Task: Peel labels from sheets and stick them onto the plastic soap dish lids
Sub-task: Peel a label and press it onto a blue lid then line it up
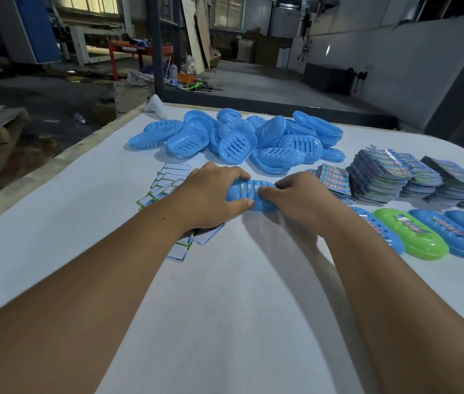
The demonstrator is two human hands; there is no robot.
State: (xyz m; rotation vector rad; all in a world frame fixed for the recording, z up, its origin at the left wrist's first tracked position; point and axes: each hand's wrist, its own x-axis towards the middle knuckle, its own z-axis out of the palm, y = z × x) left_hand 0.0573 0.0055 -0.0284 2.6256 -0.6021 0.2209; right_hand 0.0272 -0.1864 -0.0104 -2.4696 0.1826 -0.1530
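1. Right now both hands hold one blue lid (pixel 249 194) near the middle of the table (pixel 225 308). The left hand (pixel 211 194) curls its grip round the lid's left end; the right hand (pixel 296 194) pinches at its right end, fingers bent over the top.
2. Whether a label is under the right fingers I cannot tell — they cover that spot.
3. Unlabelled lids (pixel 239 137) lie heaped toward the far edge; label sheets (pixel 390 177) are stacked toward the right edge, finished lids (pixel 429 231) in a row below them.
4. Spent backing sheets (pixel 168 180) lie loose under the left wrist.
5. Risks, as I judge them: a label pressed over the slots could wrinkle or sit crooked, and the left forearm could drag the loose backings along.
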